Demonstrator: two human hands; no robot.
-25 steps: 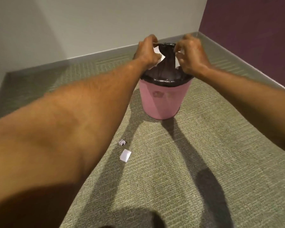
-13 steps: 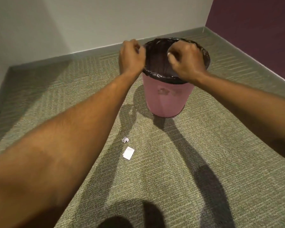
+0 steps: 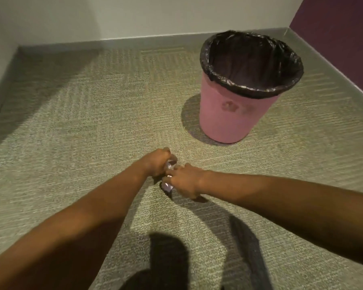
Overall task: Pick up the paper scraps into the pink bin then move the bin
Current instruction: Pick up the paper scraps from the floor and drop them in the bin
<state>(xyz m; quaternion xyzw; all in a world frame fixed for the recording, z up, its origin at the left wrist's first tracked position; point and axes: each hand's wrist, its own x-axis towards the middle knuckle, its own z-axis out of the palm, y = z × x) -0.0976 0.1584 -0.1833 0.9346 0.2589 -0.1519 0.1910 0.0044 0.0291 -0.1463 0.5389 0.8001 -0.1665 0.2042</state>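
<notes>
Both hands are closing on paper scraps at carpet level: left hand (image 3: 158, 163) pinching a crumpled scrap (image 3: 170, 164), right hand (image 3: 186, 181) gripping a flat scrap (image 3: 167, 186). Pink bin (image 3: 228, 116) is standing at one o'clock, well apart. Risk: loose pinches dropping scraps in transit.

Carpet (image 3: 92, 143) under pink bin (image 3: 228, 122), scraps (image 3: 168, 186)

Hands (image 3: 172, 174) mostly hide the paper scraps (image 3: 168, 186)

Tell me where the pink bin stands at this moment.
In the head view the pink bin stands upright on the carpet at upper right, near the room's corner, beyond and right of both hands, which touch nothing of it.
</notes>
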